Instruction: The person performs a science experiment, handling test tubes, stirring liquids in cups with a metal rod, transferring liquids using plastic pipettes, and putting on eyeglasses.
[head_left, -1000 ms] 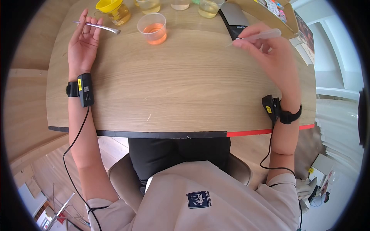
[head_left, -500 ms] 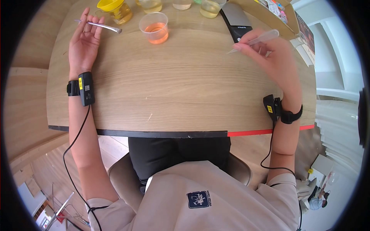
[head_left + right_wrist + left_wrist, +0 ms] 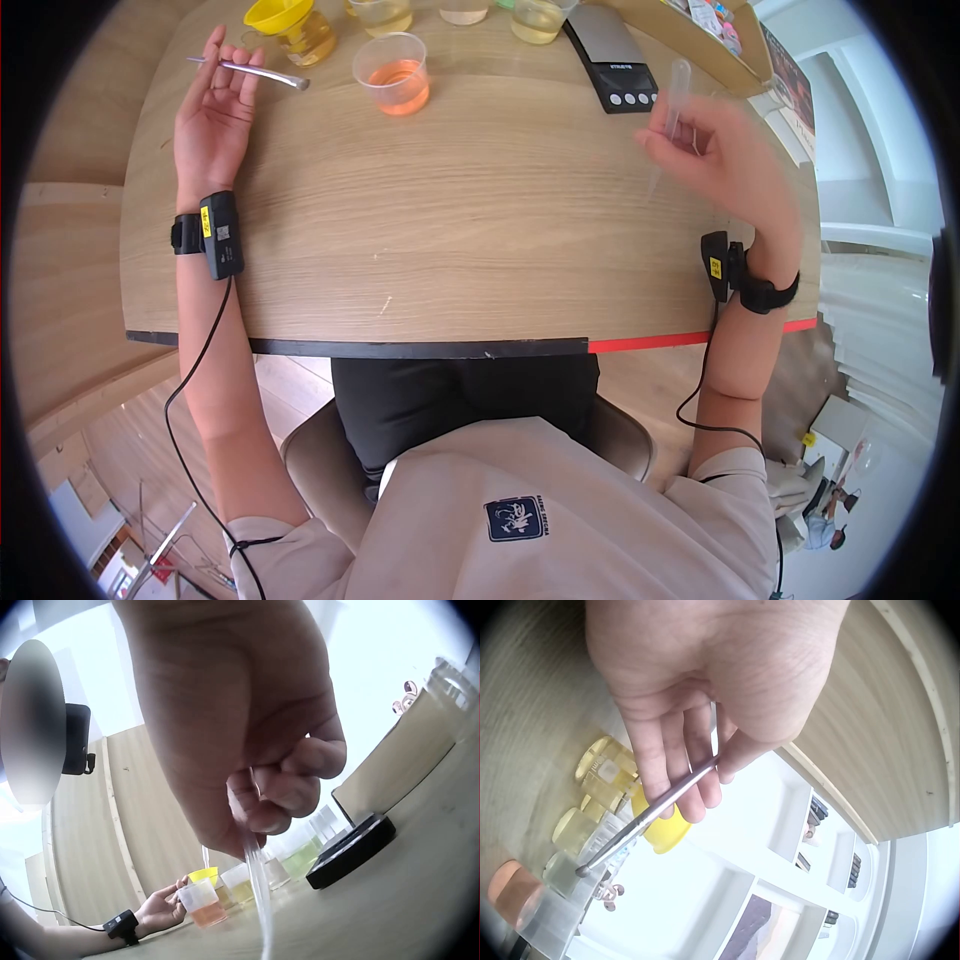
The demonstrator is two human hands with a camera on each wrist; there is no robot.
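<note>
My left hand is palm up at the left of the table, pinching a slim silver rod between thumb and fingers. The rod's small widened tip points right, toward a clear plastic cup holding orange liquid. At the right, my right hand grips a clear plastic dropper in curled fingers. The dropper's bulb sticks up past the fingers, and its thin stem points down over the table. Just beyond this hand lies a black digital scale with a grey plate.
Along the far edge stand a beaker of yellow liquid with a yellow funnel, and several cups of pale liquid, one cup beside the scale. An open cardboard box sits at the back right. Black and red tape lines the near edge.
My right hand has moved right and nearer to me, away from the scale, whose buttons now show. The dropper has swung from pointing left to nearly upright. The left hand stays nearly still.
</note>
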